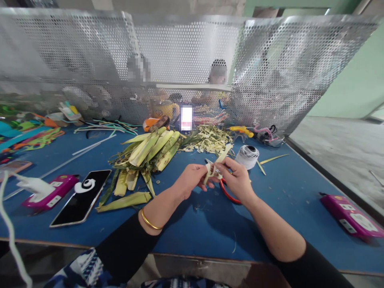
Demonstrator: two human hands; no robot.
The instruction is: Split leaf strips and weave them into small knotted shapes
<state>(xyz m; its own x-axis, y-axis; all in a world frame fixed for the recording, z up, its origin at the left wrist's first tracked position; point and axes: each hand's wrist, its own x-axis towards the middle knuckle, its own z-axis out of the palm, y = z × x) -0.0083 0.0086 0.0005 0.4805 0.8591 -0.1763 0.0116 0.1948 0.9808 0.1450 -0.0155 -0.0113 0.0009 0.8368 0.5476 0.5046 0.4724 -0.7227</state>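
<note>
Both hands meet over the middle of the blue table, fingers closed on a pale corn husk strip (224,153) that looks folded or looped. My left hand (194,178) pinches its lower left part. My right hand (237,176) grips it from the right, with the strip's free end sticking up above the fingers. Beneath the right hand lie red-handled scissors (228,193), partly hidden. A spool of white thread (247,156) stands just behind that hand. To the left is a heap of green-yellow corn husks (153,150); cut husk pieces (211,140) are piled behind the hands.
A black phone (82,198) and a magenta power strip (52,192) with a white plug lie at left; another magenta power strip (349,216) is at right. A yellow glue gun (241,131) rests near the perforated metal screen (186,52). People sit beyond it.
</note>
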